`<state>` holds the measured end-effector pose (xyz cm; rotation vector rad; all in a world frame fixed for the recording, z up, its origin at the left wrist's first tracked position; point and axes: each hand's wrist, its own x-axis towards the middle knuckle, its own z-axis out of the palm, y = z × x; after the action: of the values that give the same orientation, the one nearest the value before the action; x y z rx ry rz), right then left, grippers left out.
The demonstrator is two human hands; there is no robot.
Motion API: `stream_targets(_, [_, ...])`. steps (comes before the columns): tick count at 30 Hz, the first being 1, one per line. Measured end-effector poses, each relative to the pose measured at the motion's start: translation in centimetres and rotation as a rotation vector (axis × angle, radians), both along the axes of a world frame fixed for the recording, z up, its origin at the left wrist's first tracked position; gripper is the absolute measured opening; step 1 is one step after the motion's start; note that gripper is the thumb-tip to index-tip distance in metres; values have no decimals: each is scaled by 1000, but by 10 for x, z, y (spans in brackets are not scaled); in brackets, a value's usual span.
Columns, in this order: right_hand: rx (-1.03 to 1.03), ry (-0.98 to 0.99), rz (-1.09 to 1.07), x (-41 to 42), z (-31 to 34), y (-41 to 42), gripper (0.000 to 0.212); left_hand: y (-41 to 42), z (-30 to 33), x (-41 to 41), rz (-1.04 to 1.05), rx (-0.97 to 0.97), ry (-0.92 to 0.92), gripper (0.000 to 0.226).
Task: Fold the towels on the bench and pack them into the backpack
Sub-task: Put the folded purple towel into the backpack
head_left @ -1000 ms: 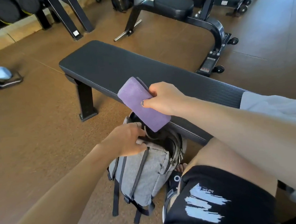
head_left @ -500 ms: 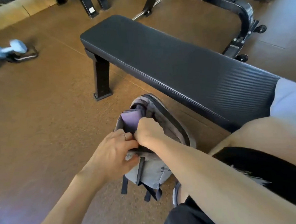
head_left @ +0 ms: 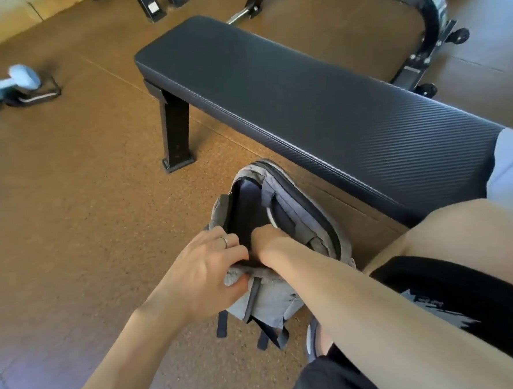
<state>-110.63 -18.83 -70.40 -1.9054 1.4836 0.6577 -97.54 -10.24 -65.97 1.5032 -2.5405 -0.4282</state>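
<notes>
A grey backpack [head_left: 298,203] stands open on the floor against the front of the black bench [head_left: 303,101]. My left hand [head_left: 205,266] grips the near rim of the opening and pulls it wide. My right hand [head_left: 265,239] reaches down into the main compartment, and its fingers are hidden in the dark interior. The purple folded towel is out of sight inside the bag. The bench top is bare except for a pale fabric [head_left: 512,172] at its right end.
The bench leg [head_left: 176,133] stands just left of the backpack. Blue dumbbells [head_left: 5,86] lie on the brown floor at far left. A black machine frame with wheels [head_left: 431,33] stands behind the bench. My knee and black shorts [head_left: 465,295] are at the right.
My right hand carried the purple towel from above the bag down into it, and the towel is now hidden inside. My left hand kept its hold on the rim.
</notes>
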Motion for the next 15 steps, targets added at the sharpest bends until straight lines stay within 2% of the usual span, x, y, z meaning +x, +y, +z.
stream_targets(5, [-22, -108, -98, -18, 52, -35, 34, -24, 4, -10, -32, -47, -82, 18])
stream_targets(9, [-216, -276, -166, -53, 116, -73, 7, -57, 17, -31, -69, -88, -161, 24])
stream_targets(12, [-306, -299, -166, -91, 159, -93, 20, -82, 36, -55, -88, -29, -187, 28])
stream_targets(15, [-490, -292, -238, -148, 181, -100, 21, -108, 53, -80, -98, 3, -221, 25])
